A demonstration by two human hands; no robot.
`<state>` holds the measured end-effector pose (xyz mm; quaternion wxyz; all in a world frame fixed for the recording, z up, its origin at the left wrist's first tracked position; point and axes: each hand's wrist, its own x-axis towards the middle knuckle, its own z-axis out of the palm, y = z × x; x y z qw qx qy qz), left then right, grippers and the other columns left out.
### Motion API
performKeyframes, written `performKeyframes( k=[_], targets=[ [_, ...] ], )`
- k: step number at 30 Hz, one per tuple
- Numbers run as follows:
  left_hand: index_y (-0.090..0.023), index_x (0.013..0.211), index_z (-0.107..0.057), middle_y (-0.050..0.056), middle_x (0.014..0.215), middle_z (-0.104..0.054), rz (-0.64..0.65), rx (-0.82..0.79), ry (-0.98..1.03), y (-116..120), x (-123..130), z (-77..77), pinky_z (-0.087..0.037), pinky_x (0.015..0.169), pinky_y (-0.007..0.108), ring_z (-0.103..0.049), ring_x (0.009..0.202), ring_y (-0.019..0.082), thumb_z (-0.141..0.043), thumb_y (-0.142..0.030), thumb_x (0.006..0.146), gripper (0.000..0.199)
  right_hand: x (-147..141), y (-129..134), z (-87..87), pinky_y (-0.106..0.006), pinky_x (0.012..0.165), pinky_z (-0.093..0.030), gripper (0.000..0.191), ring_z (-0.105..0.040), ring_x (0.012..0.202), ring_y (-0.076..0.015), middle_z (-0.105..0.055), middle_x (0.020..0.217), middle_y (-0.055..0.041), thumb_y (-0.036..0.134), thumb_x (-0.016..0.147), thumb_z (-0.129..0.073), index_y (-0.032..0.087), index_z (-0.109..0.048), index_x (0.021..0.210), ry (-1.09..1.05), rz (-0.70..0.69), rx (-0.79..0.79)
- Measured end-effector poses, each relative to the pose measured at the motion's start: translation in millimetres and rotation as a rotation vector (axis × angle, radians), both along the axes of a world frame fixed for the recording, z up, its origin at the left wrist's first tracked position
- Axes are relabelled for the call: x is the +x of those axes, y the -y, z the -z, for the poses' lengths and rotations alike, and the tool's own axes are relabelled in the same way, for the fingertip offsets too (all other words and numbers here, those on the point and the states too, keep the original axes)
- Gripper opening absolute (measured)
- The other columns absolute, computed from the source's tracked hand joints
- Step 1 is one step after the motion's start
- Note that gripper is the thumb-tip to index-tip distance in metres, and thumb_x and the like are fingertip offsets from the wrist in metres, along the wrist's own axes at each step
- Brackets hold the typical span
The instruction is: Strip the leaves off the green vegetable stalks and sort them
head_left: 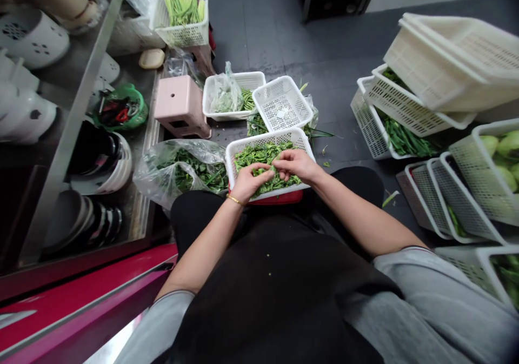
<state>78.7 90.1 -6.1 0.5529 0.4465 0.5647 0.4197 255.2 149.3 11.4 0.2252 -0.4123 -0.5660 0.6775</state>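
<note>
A white plastic basket (267, 134) filled with leafy green vegetables (253, 156) sits between my knees, on something red. Over it, my left hand (253, 180) and my right hand (295, 165) meet with fingers closed, pinching a green leafy stem (273, 170) between them. The gold bracelet (235, 198) is on my left wrist. To the left of the basket lies a clear plastic bag (184, 169) of dark leafy greens. Just beyond, an empty-looking white basket (283, 103) rests tilted over some greens.
A pink stool (178, 101) and a basket with a bagged vegetable and green beans (247, 100) stand ahead left. Metal shelving with bowls (101, 164) runs along my left. Stacked white baskets (441, 72) with greens are on the right, on the grey floor (332, 83).
</note>
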Motion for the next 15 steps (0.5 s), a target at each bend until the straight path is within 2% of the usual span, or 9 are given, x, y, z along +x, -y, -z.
performKeyframes(
  k=[2,5,7,8,10,12,13,15],
  targets=[
    [-0.014,0.081,-0.072,0.002,0.069,-0.065,0.225,-0.026,-0.077,6.0,-1.9,0.8,-0.043,0.064,0.025,-0.056,0.064,0.014,-0.076,-0.039,0.062,0.032,-0.6,17.8,-2.0,-0.022,0.05,-0.041,0.031,-0.053,0.048,-0.0103,-0.058,0.055,0.0005,0.045,0.076,-0.063,0.015,-0.056,0.073,0.062,-0.089,0.145],
    [-0.013,0.081,-0.073,0.003,0.066,-0.064,0.523,-0.064,-0.144,22.1,-5.8,3.9,-0.042,0.06,0.026,-0.054,0.059,0.013,-0.072,-0.043,0.068,0.032,10.3,41.0,-4.9,-0.021,0.056,-0.036,0.023,-0.051,0.056,-0.0093,-0.058,0.061,-0.0009,0.034,0.079,-0.059,0.015,-0.057,0.067,0.257,-0.277,0.443],
    [-0.014,0.08,-0.073,0.003,0.067,-0.062,0.617,0.029,-0.233,33.8,-4.2,3.1,-0.041,0.06,0.026,-0.053,0.061,0.013,-0.069,-0.044,0.071,0.031,18.9,51.9,-4.1,-0.021,0.054,-0.033,0.024,-0.047,0.054,-0.0083,-0.056,0.059,-0.0008,0.032,0.081,-0.056,0.015,-0.055,0.064,0.315,-0.386,0.49],
    [-0.016,0.081,-0.073,0.004,0.069,-0.062,0.635,0.117,-0.281,38.8,-1.6,1.0,-0.041,0.062,0.026,-0.054,0.063,0.014,-0.067,-0.043,0.073,0.029,21.2,56.0,-2.5,-0.02,0.051,-0.031,0.026,-0.044,0.051,-0.0078,-0.054,0.057,-0.0001,0.034,0.083,-0.053,0.015,-0.053,0.064,0.288,-0.419,0.43],
    [-0.017,0.079,-0.072,0.004,0.069,-0.059,0.591,0.331,-0.352,46.3,5.5,-5.7,-0.041,0.066,0.028,-0.052,0.068,0.015,-0.065,-0.039,0.077,0.023,19.7,63.0,1.7,-0.019,0.045,-0.028,0.033,-0.038,0.043,-0.0067,-0.048,0.053,0.0026,0.041,0.088,-0.044,0.017,-0.05,0.067,0.156,-0.382,0.207],
    [-0.018,0.076,-0.07,0.005,0.066,-0.056,0.475,0.493,-0.37,49.8,10.5,-12.7,-0.04,0.067,0.03,-0.05,0.069,0.016,-0.064,-0.035,0.078,0.018,12.8,70.0,4.5,-0.019,0.039,-0.025,0.037,-0.031,0.037,-0.0059,-0.043,0.049,0.0056,0.047,0.09,-0.036,0.018,-0.046,0.07,0.04,-0.236,0.003],
    [-0.018,0.074,-0.069,0.005,0.065,-0.055,0.377,0.519,-0.353,50.2,10.3,-15.2,-0.04,0.067,0.03,-0.049,0.068,0.016,-0.065,-0.034,0.078,0.017,9.7,73.7,4.3,-0.019,0.038,-0.025,0.038,-0.03,0.036,-0.0056,-0.042,0.049,0.0063,0.049,0.09,-0.036,0.018,-0.045,0.07,0.025,-0.154,-0.023],
    [-0.018,0.071,-0.066,0.003,0.064,-0.054,0.08,0.446,-0.227,48.5,2.3,-17.0,-0.04,0.063,0.029,-0.049,0.064,0.015,-0.067,-0.032,0.076,0.015,10.0,80.6,0.6,-0.018,0.042,-0.03,0.037,-0.035,0.04,-0.0058,-0.045,0.051,0.0048,0.047,0.089,-0.04,0.018,-0.046,0.067,0.081,-0.032,0.109]
  ],
)
